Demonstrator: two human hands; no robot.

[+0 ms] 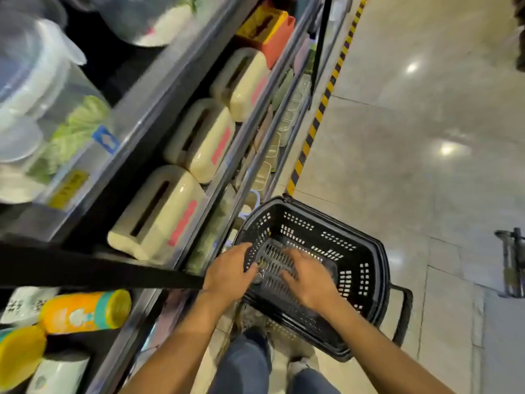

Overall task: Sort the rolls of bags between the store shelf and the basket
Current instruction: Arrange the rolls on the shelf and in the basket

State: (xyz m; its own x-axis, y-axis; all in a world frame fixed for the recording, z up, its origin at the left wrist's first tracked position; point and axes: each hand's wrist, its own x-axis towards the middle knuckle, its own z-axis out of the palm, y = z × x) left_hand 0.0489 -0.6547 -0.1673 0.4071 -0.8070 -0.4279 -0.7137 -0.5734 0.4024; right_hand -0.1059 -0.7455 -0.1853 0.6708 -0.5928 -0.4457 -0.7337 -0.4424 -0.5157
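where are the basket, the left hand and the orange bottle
basket (312, 223): head view, on its far inner wall
left hand (227, 275): head view, on the back of the hand
orange bottle (82, 312): head view, on the middle of its body

Single view, wide-angle, worn on my head. It faces forward and steeply down along my forearms. My left hand (230, 268) and right hand (308, 280) sit low in the centre, close to the lens. Below them the black basket (377, 251) is seen from above, straight into its perforated floor. The store shelf (159, 89) runs diagonally up the left side, its tiers viewed obliquely from above and tilted by the lens. The near left edge is blurred. The tiled floor (426, 137) fills the right side, farther off. My knees enter at the bottom edge.
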